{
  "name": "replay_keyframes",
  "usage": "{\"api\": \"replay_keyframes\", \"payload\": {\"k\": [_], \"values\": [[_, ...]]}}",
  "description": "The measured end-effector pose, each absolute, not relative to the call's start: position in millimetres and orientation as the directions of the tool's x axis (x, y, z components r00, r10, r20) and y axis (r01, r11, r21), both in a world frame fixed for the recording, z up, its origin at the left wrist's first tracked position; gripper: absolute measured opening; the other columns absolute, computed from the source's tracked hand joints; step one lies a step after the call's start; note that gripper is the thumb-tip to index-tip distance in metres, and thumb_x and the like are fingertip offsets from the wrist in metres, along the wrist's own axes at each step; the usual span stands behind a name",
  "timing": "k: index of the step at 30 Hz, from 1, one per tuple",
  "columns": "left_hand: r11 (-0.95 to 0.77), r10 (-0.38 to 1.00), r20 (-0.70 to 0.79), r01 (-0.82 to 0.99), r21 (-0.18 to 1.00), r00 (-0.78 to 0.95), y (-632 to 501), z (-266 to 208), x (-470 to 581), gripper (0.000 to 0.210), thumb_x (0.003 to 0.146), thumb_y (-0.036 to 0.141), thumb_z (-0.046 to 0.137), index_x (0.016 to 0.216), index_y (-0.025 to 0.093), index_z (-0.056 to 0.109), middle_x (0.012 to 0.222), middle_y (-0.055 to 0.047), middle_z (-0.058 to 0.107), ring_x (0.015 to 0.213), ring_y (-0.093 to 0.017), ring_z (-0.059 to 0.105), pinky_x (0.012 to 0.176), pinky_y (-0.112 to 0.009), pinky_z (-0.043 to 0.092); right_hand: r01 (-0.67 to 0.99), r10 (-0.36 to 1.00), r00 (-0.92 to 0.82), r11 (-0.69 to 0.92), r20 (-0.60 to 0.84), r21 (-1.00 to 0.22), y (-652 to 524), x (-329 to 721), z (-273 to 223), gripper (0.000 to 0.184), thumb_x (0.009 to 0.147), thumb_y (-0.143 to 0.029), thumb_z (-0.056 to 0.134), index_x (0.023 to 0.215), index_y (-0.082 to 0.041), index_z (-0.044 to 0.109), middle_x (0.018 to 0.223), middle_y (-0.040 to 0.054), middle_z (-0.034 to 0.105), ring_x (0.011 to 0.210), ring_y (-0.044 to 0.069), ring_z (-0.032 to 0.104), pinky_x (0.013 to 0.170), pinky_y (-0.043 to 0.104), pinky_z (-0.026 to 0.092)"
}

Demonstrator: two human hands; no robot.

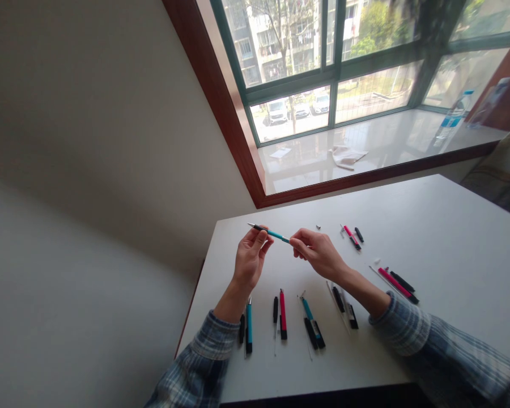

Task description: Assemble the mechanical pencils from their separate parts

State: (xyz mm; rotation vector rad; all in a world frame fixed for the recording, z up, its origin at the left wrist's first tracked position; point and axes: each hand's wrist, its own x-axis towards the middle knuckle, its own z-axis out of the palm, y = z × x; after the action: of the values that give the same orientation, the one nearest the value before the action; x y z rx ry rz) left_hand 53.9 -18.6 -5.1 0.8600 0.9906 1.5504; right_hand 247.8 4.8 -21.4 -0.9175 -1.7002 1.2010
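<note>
A teal ballpoint pen point(276, 234) with a black grip and silver tip is held between my two hands above the white table, its tip pointing left. My left hand point(250, 258) pinches it at the black grip. My right hand point(318, 252) closes round the other end, whose tip is hidden in the fingers. Below lie taken-apart pens: a red barrel point(283, 314) beside a black grip and a thin refill, a teal barrel point(308, 310) with black parts, and another teal barrel point(249, 326) near my left sleeve.
More pen parts lie to the right, including a red barrel point(394, 282) and a smaller red piece point(351, 235). The white table point(459, 238) meets a windowsill point(297, 175) holding a cloth point(347, 156) and a plastic bottle point(454, 116). A wall point(110, 170) stands at left.
</note>
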Motion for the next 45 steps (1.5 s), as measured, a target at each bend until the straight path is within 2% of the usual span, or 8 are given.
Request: {"api": "replay_keyframes", "payload": {"k": [10,15,21,26,28,30,33,45], "values": [[-0.147,0.981,0.09,-0.358,0.922,-0.171,-20.3,-5.6,55.3,0.027,0.077,0.032,0.088,0.096,0.017,0.076,0.095,-0.002,0.069,0.085,-0.012,0.065,0.088,-0.028,0.054,-0.071,0.859,-0.509,0.023,0.056,-0.997,10.4,242.3,-34.6,0.047,0.098,-0.06,0.05,0.081,-0.019,0.065,0.052,-0.0048,0.051,0.045,0.011,0.043,0.048,0.025,0.034],[-0.147,0.984,0.118,-0.237,0.96,-0.131,-21.6,-0.9,53.1,0.028,0.078,0.03,0.087,0.102,0.018,0.078,0.103,-0.006,0.073,0.088,-0.016,0.067,0.093,-0.034,0.055,-0.296,0.932,-0.362,-0.078,0.036,-0.952,15.7,247.5,-31.8,0.042,0.087,-0.06,0.072,0.082,-0.018,0.066,0.07,0.0012,0.065,0.062,0.013,0.058,0.061,0.026,0.048],[-0.155,0.987,0.158,0.083,0.984,-0.033,-19.0,-6.2,48.1,0.062,0.081,0.013,0.074,0.14,0.028,0.063,0.121,-0.009,0.071,0.094,-0.019,0.068,0.087,-0.035,0.055,-0.608,0.972,-0.156,-0.237,-0.179,-0.758,39.5,271.6,-28.1,0.03,0.088,-0.054,0.074,0.095,-0.027,0.066,0.096,0.0062,0.072,0.098,0.024,0.069,0.085,0.04,0.062],[-0.16,0.981,0.171,0.121,0.98,-0.091,-14.8,-15.1,45.2,0.048,0.084,0.015,0.067,0.13,0.024,0.069,0.111,-0.008,0.072,0.085,-0.016,0.065,0.08,-0.031,0.054,-0.739,0.95,-0.2,-0.307,-0.241,-0.599,47.9,282.7,-23.7,0.01,0.098,-0.036,0.061,0.093,-0.027,0.059,0.075,0.0008,0.061,0.075,0.018,0.068,0.074,0.036,0.065],[-0.157,0.98,0.173,0.149,0.976,-0.097,-14.3,-14.0,44.2,0.039,0.086,0.018,0.064,0.124,0.022,0.072,0.111,-0.008,0.072,0.086,-0.017,0.065,0.08,-0.031,0.053,-0.79,0.922,-0.278,-0.378,-0.268,-0.482,46.2,284.7,-19.6,0.008,0.099,-0.029,0.057,0.092,-0.025,0.057,0.066,-0.0039,0.049,0.054,0.011,0.055,0.052,0.023,0.057],[-0.149,0.98,0.17,0.191,0.97,-0.101,-14.6,-11.6,43.6,0.033,0.089,0.022,0.062,0.12,0.021,0.072,0.112,-0.008,0.072,0.087,-0.017,0.065,0.082,-0.032,0.053,-0.807,0.884,-0.386,-0.462,-0.264,-0.367,42.4,286.1,-14.7,0.01,0.098,-0.025,0.053,0.089,-0.023,0.054,0.059,-0.0077,0.038,0.041,0.008,0.037,0.035,0.016,0.038],[-0.144,0.979,0.174,0.245,0.959,-0.105,-15.4,-9.3,43.5,0.03,0.09,0.024,0.062,0.118,0.019,0.072,0.114,-0.008,0.072,0.088,-0.017,0.065,0.083,-0.032,0.053,-0.807,0.847,-0.479,-0.528,-0.229,-0.265,35.3,286.4,-8.1,0.014,0.095,-0.02,0.046,0.082,-0.022,0.05,0.053,-0.0103,0.025,0.037,0.007,0.021,0.029,0.017,0.02],[-0.15,0.98,0.183,0.321,0.935,-0.076,-18.1,-4.5,46.6,0.027,0.091,0.028,0.062,0.113,0.017,0.072,0.105,-0.008,0.074,0.085,-0.017,0.065,0.081,-0.031,0.054,-0.779,0.841,-0.508,-0.541,-0.188,-0.317,25.4,281.0,-2.5,0.019,0.089,-0.023,0.044,0.07,-0.021,0.048,0.05,-0.0106,0.017,0.041,0.009,0.01,0.034,0.021,0.012]]}}
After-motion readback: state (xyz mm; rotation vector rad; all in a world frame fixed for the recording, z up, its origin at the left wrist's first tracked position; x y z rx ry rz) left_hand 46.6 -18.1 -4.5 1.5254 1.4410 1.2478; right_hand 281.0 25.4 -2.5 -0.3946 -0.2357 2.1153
